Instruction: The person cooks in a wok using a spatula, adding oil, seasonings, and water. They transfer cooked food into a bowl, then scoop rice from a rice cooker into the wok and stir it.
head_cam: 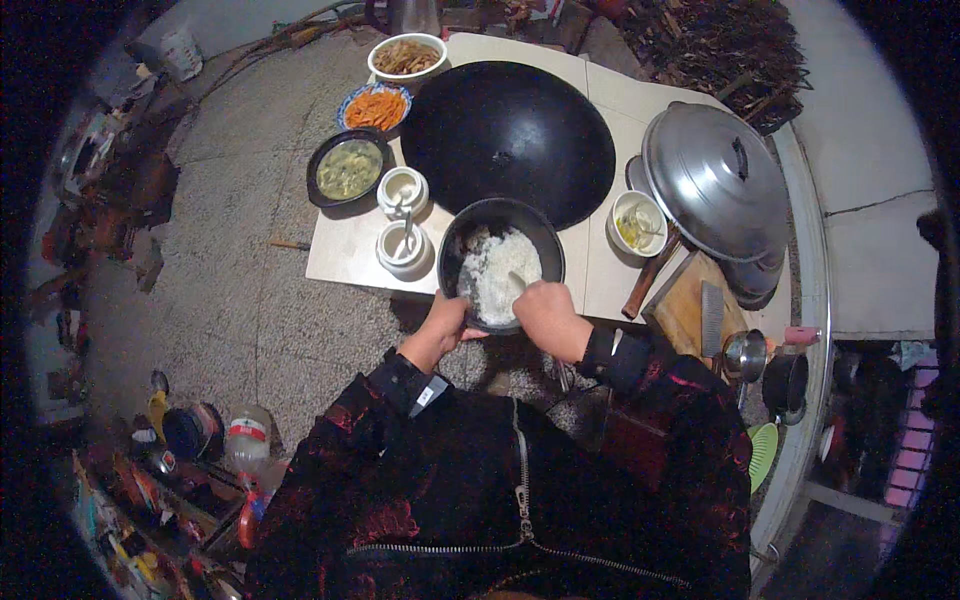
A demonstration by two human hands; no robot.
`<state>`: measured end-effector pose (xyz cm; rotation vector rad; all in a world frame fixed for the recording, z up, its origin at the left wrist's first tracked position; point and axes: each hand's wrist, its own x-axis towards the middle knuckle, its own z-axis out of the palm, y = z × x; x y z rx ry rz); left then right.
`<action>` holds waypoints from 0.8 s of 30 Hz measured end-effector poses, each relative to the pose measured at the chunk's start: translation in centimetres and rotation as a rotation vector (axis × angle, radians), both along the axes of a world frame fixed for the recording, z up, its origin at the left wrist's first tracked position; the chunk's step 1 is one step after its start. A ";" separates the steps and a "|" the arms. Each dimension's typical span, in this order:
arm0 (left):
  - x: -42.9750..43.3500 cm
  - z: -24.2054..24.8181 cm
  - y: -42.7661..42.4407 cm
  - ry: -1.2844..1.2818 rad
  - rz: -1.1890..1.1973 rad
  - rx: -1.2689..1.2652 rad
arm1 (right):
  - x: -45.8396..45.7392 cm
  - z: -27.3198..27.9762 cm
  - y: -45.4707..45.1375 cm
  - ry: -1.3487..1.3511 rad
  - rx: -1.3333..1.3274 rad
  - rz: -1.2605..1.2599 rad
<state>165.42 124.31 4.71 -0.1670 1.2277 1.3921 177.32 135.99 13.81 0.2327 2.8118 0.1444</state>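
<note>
My left hand [444, 322] grips the near left side of a dark round pot [447, 259], which holds white rice [504, 262]. In my right hand [551, 315] is a spoon-like utensil [517, 280], its tip in the rice; most of it is hidden by my fingers. Just beyond the pot lies a large black wok [510, 142] set in the tiled stove top. Two white jars [403, 259] with spoons stand left of the pot. Past them are an oval black dish of greenish, egg-like food [349, 169], a plate of orange strips [376, 109] and a white bowl of brown food [406, 58].
Right of the wok stand a white bowl with yellowish liquid [637, 223] and a large metal lid [712, 180]. Nearer are a wooden cutting board [675, 315], a cleaver [712, 319] and a small metal pot [745, 355]. A plastic bottle [248, 442] stands at lower left.
</note>
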 end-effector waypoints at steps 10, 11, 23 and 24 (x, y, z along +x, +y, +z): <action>0.0 -2.8 -0.7 -0.044 0.038 0.017 | -3.7 -0.9 1.4 -0.163 -0.084 -0.037; -0.1 -3.4 -0.4 0.101 0.015 -0.012 | -4.1 -1.1 1.7 -0.179 -0.045 -0.034; -0.6 -1.2 -1.3 -0.079 0.070 0.013 | -4.7 -3.4 8.0 -0.355 -0.291 -0.223; -0.5 -1.6 -1.2 -0.070 0.056 -0.071 | -4.4 -3.7 8.1 -0.352 -0.335 -0.256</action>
